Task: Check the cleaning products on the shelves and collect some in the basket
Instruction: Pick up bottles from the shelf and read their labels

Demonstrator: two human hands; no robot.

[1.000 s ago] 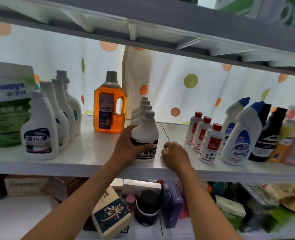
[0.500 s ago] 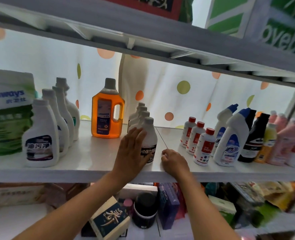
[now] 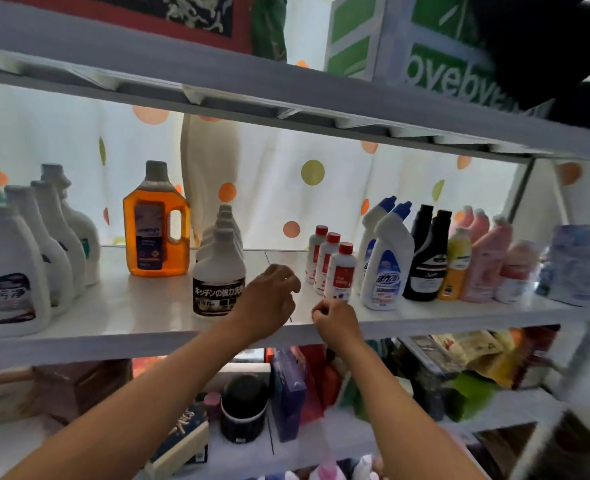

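Hovering between two rows of bottles, my left hand [image 3: 269,303] is free, its fingers [image 3: 288,277] loosely curled and pinching nothing; the white bottle with the black label [image 3: 219,282] stands just beside it, at the front of its row on the shelf [image 3: 113,327]. My right hand [image 3: 335,320] sits at the shelf edge with its fingers curled in, empty as far as I can see. The red-capped bottles [image 3: 342,275] are near, a little further in. To check one well, I think I should take only the front bottle, around its body, and lift it straight, so the row behind does not fall. I see no basket.
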